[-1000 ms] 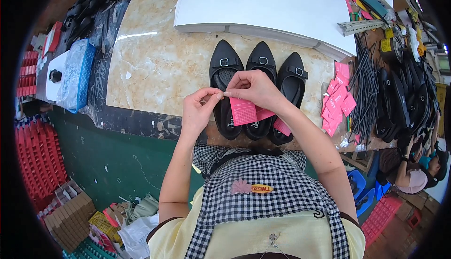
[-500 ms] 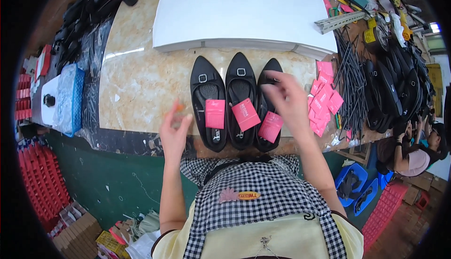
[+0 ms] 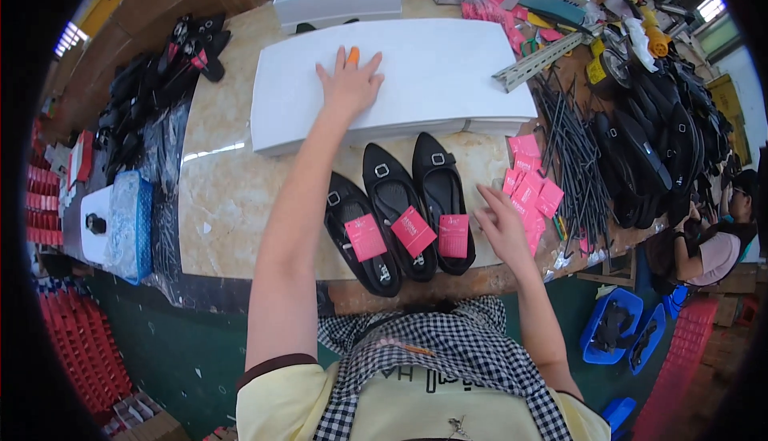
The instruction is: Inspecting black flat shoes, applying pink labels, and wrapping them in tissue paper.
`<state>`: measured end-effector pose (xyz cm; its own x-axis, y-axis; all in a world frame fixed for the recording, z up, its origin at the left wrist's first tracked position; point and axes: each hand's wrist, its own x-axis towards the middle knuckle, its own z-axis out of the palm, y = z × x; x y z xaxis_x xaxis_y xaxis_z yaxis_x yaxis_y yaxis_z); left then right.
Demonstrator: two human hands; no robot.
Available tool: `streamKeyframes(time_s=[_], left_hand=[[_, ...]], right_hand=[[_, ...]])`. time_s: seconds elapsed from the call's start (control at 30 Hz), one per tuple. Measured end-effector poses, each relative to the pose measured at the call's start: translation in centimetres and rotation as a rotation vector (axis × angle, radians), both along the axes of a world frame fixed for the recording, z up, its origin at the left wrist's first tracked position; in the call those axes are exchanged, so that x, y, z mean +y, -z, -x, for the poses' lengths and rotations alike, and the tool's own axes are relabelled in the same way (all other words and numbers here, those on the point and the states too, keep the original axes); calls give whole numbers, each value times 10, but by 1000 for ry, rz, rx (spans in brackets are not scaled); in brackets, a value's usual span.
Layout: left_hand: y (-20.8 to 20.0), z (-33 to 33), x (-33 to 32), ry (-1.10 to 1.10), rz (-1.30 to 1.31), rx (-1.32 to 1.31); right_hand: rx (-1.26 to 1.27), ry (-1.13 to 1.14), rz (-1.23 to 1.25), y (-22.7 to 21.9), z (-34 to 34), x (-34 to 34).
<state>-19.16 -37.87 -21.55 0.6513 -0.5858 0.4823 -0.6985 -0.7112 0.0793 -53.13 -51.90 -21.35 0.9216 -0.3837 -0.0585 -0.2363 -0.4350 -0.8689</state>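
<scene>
Fingers spread, my left hand (image 3: 350, 85) lies on a broad stack of white paper sheets (image 3: 448, 65), with something orange around one fingertip. My right hand (image 3: 502, 225) hovers just right of the shoes, fingers apart and holding nothing. Between my arms three black pointed flats with square buckles stand side by side, toes away from me: a left shoe (image 3: 338, 201), a middle shoe (image 3: 382, 171) and a right shoe (image 3: 434, 157). A pink tag lies across each: the left tag (image 3: 365, 238), the middle tag (image 3: 414, 231) and the right tag (image 3: 454, 236). My left forearm partly hides the left shoe.
Loose pink tags (image 3: 526, 193) lie right of the shoes, beside a heap of thin black strips (image 3: 568, 153). More black shoes (image 3: 680, 153) pile up at far right, near a metal angle bar (image 3: 538, 61). A blue basket (image 3: 144, 225) stands left. Another person (image 3: 712, 241) sits at right.
My left hand has moved from beside the left shoe up onto the paper stack. My right hand has drawn back from the right shoe to its side. The view has shifted too.
</scene>
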Motion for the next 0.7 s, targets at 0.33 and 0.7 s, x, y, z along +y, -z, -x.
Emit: streamKeyframes(time_s=[0.33, 0.7], left_hand=[[-77, 232, 21, 788, 265, 507], [-46, 224, 24, 372, 961, 1143]], right_hand=[[-79, 377, -1283, -17, 20, 4], [-227, -346, 190, -88, -11, 59]])
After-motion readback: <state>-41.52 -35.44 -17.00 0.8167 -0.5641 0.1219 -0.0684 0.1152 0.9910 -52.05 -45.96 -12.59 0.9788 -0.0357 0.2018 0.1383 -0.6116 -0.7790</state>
